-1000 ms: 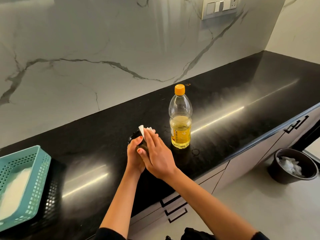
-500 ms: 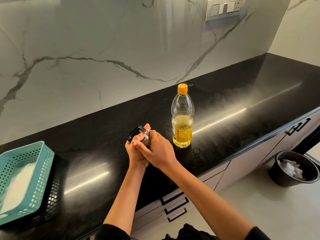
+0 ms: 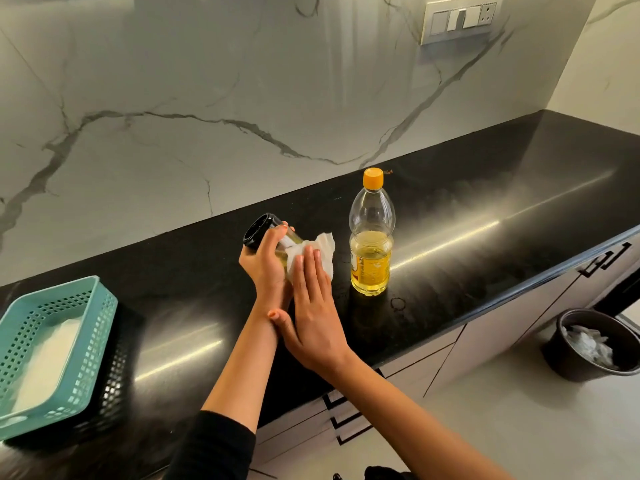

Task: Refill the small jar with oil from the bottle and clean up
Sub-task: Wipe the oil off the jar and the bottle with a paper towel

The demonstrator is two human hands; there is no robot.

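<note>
My left hand [image 3: 265, 268] holds the small jar [image 3: 258, 230] tilted, fingers [image 3: 275, 237] curled round it. My right hand [image 3: 313, 306], with straight fingers, presses a white tissue [image 3: 323, 247] against it.

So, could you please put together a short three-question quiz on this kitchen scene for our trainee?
1. True or false: the oil bottle has its orange cap on.
2. The left hand grips: A the small jar, B the bottle, C nothing.
3. Fill in: the right hand presses a white ____ against the jar.
Key: 1 true; 2 A; 3 tissue.
</note>
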